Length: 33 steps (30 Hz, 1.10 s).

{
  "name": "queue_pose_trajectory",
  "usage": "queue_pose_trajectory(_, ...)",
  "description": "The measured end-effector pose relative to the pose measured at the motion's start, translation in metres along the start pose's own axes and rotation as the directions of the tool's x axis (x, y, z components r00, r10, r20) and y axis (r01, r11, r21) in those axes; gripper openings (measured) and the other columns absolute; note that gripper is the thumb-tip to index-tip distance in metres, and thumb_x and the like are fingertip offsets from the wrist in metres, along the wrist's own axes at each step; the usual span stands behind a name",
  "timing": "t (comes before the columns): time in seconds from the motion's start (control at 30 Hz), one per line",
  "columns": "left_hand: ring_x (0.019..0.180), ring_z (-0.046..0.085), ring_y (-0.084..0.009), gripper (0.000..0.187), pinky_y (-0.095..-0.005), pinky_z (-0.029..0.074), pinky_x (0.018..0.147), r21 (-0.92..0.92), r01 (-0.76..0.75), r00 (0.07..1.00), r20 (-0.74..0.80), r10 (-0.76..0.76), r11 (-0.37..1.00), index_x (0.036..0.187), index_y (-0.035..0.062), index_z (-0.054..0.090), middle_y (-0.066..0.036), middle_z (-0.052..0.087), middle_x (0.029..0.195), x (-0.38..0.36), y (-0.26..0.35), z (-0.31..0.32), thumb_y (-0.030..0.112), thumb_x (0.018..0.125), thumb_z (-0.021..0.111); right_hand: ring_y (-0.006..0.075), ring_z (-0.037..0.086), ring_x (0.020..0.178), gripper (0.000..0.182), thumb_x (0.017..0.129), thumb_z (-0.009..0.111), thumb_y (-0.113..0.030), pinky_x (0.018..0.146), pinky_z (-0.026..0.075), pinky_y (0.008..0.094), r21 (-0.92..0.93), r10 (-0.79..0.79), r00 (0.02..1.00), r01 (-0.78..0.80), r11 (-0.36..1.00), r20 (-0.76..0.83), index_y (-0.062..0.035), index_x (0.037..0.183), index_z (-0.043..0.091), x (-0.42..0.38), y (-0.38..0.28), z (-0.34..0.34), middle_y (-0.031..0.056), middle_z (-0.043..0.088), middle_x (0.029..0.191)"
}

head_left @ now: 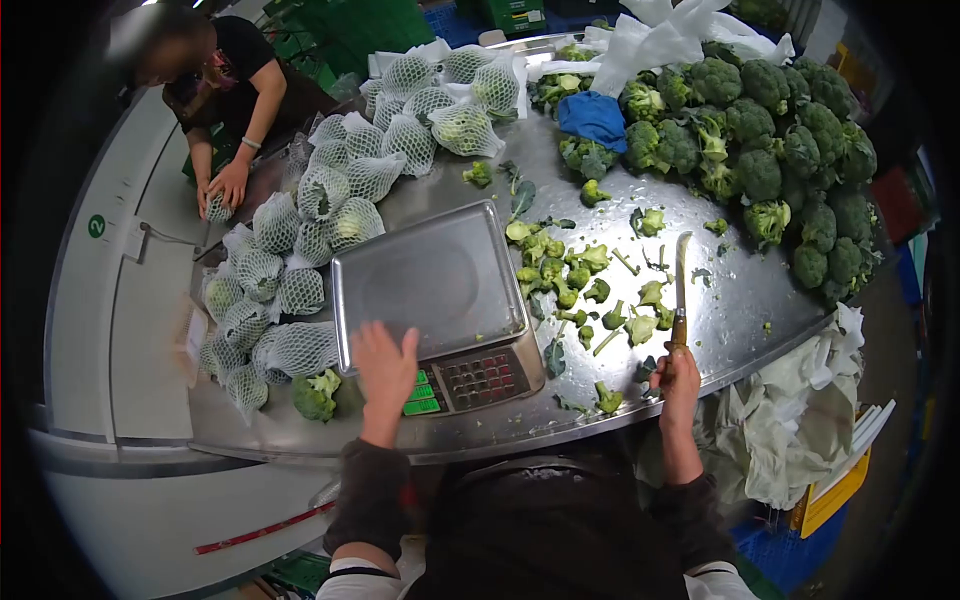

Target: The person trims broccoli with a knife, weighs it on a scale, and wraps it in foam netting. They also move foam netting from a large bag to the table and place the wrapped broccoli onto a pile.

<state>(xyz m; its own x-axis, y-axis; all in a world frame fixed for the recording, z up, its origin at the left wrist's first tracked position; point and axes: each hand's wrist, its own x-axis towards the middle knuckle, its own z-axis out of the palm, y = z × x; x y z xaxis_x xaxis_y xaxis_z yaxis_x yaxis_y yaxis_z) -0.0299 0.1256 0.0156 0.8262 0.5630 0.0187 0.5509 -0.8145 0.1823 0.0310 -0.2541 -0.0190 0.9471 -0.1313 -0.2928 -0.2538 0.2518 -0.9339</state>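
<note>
My right hand (678, 372) is closed round the wooden handle of a curved knife (682, 280), its blade pointing away from me. My left hand (385, 362) is over the near left edge of a scale (430, 280), fingers apart and holding nothing. The scale's metal plate carries nothing. Just left of my left hand, a broccoli head (316, 396) without a net lies on the metal table (430, 440). Cut broccoli pieces (560, 265) and leaves are scattered between the scale and the knife.
Netted broccoli heads (325, 190) are heaped left of and behind the scale. A large pile of bare broccoli (760, 120) fills the right back, beside a blue cloth (592, 120). At upper left, another person's hands (228, 185) hold a netted head. White sacking (800, 420) hangs at right.
</note>
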Motion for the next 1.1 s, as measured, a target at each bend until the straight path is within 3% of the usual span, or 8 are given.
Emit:
queue_pose_trajectory(0.33,0.119,0.038,-0.0388,0.059,-0.0421,0.029,0.1,-0.503,-0.292,0.911,0.111,0.397,0.813,0.123,-0.0057,0.04,-0.027,0.041,0.125,-0.053,0.159,0.011,0.034,0.082,0.056,0.0086,0.044,0.047,0.023,0.091,0.045,-0.026,0.045,0.036,0.0209,0.007,-0.025,0.995,0.024,1.0,0.101,-0.0035,0.089,0.05,0.002,-0.016,0.019,0.002,0.049,0.068)
queue_pose_trajectory(0.4,0.127,0.032,-0.0355,0.056,-0.0416,0.026,0.103,-0.993,0.1,0.894,0.115,0.434,0.057,0.131,-0.0031,0.033,-0.026,0.035,0.133,-0.028,0.156,0.009,0.032,0.089,0.046,0.0084,0.044,0.047,0.022,0.091,0.046,-0.025,0.045,0.035,0.021,0.004,-0.047,0.99,0.047,0.999,0.134,-0.0036,0.089,0.049,0.005,-0.017,0.015,0.0018,0.048,0.068)
queue_pose_trajectory(0.5,0.131,0.024,-0.0334,0.056,-0.0414,0.021,0.106,-0.565,-0.516,0.843,-0.204,0.497,0.643,0.133,-0.0034,0.03,-0.024,0.027,0.139,0.008,0.102,0.0,0.029,0.089,0.045,0.0083,0.044,0.047,0.021,0.091,0.046,-0.024,0.044,0.035,0.0204,0.0,-0.089,0.988,0.09,0.996,0.126,-0.0037,0.088,0.049,0.003,-0.019,0.005,0.0018,0.048,0.067)
queue_pose_trajectory(0.6,0.132,0.021,-0.0358,0.067,-0.0402,0.018,0.107,-0.122,-0.457,0.884,0.041,0.465,0.881,0.132,-0.0051,0.028,-0.026,0.026,0.139,0.024,0.039,0.03,0.037,0.085,0.051,0.0083,0.043,0.046,0.022,0.091,0.045,-0.025,0.043,0.034,0.0199,-0.018,-0.094,0.994,0.096,0.995,0.058,-0.0033,0.088,0.049,-0.001,-0.016,-0.008,0.002,0.047,0.066)
queue_pose_trajectory(0.77,0.131,0.022,-0.0372,0.086,-0.0424,0.019,0.107,-0.31,-0.634,0.72,0.1,0.687,0.709,0.129,-0.0079,0.032,-0.026,0.026,0.138,-0.035,0.1,0.036,0.055,0.076,0.057,0.0092,0.043,0.045,0.024,0.091,0.045,-0.027,0.041,0.034,0.0208,0.027,-0.049,0.999,0.049,0.998,-0.021,-0.0036,0.088,0.049,0.005,0.0,-0.019,0.0026,0.048,0.066)
queue_pose_trajectory(0.83,0.132,0.023,-0.0333,0.078,-0.0398,0.019,0.107,-0.607,-0.377,0.754,0.237,0.612,0.7,0.135,-0.0018,0.028,-0.02,0.028,0.14,-0.033,0.108,0.023,0.046,0.081,0.057,0.0096,0.043,0.045,0.026,0.091,0.045,-0.03,0.041,0.034,0.0218,0.057,-0.059,0.998,0.061,0.997,-0.036,-0.0051,0.087,0.049,0.019,-0.004,-0.01,0.0027,0.048,0.067)
queue_pose_trajectory(0.93,0.13,0.028,-0.0232,0.064,-0.0365,0.028,0.103,-0.98,0.194,0.763,0.172,0.623,0.033,0.136,0.0023,0.028,-0.014,0.033,0.139,-0.064,0.12,0.029,0.024,0.084,0.059,0.0099,0.043,0.044,0.025,0.091,0.045,-0.029,0.039,0.034,0.0217,0.06,-0.136,0.989,0.132,0.989,0.066,-0.0056,0.082,0.047,0.026,-0.01,0.004,0.0036,0.047,0.065)
queue_pose_trajectory(1.1,0.121,0.042,-0.0194,0.048,-0.0331,0.038,0.096,-0.973,-0.076,0.877,0.038,0.479,0.216,0.13,0.0007,0.038,-0.012,0.044,0.13,-0.045,0.108,0.018,0.016,0.087,0.055,0.014,0.049,0.049,0.021,0.091,0.041,-0.027,0.047,0.041,0.0254,0.119,-0.104,0.972,0.08,0.99,0.21,-0.0065,0.089,0.044,0.026,-0.009,0.033,0.0066,0.052,0.069)
